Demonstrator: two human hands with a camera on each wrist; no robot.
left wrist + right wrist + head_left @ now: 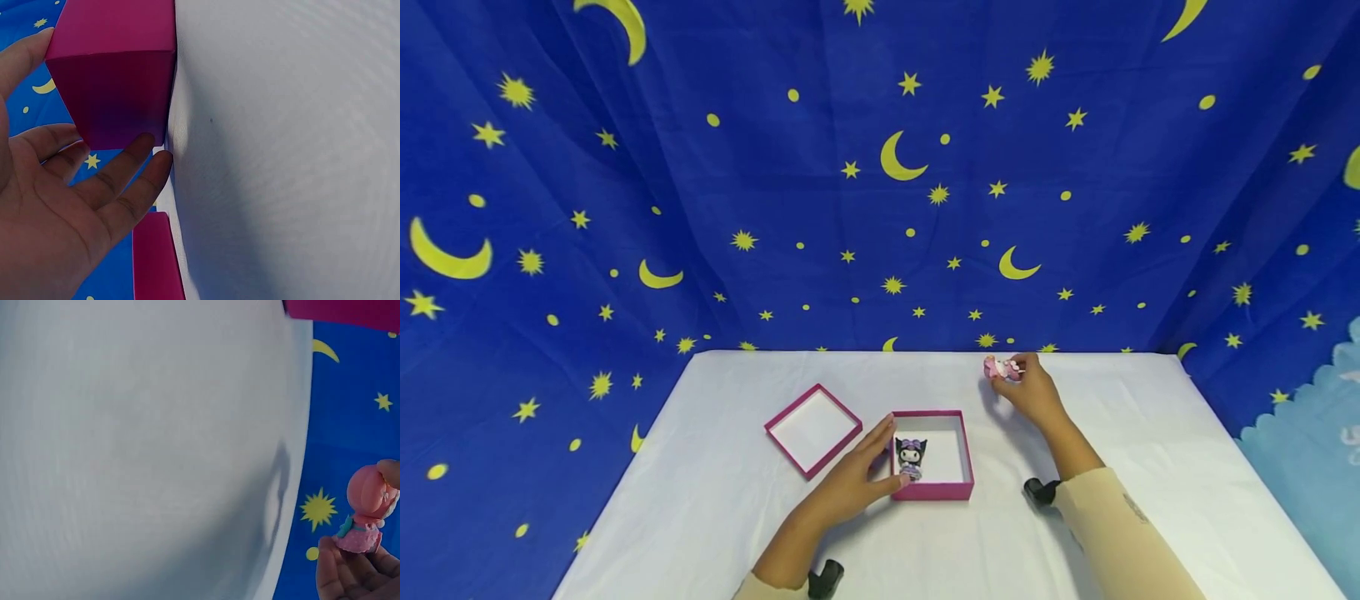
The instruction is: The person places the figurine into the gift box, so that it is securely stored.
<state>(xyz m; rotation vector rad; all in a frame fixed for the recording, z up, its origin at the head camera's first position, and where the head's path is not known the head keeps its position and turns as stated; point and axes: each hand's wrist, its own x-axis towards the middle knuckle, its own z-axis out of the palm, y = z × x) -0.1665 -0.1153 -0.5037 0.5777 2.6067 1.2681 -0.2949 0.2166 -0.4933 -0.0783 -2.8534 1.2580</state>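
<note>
Pink figurine [1002, 368] is a tiny doll thing, round salmon-pink head, frilly pink skirt, a bit of teal at the side. The right hand [1033, 390] pinches it between fingertips at about 1 o'clock on the white table [715, 500], near the far edge. The open pink box [958, 489] sits dead center with a dark-haired, purple-bowed figurine [911, 457] standing inside. The left hand [857, 479] rests flat against the box's 9 o'clock side, fingers straight, gripping nothing. The box lid [813, 429] lies at 10 o'clock, white inside facing up. No readable writing or logos anywhere I can see.
</note>
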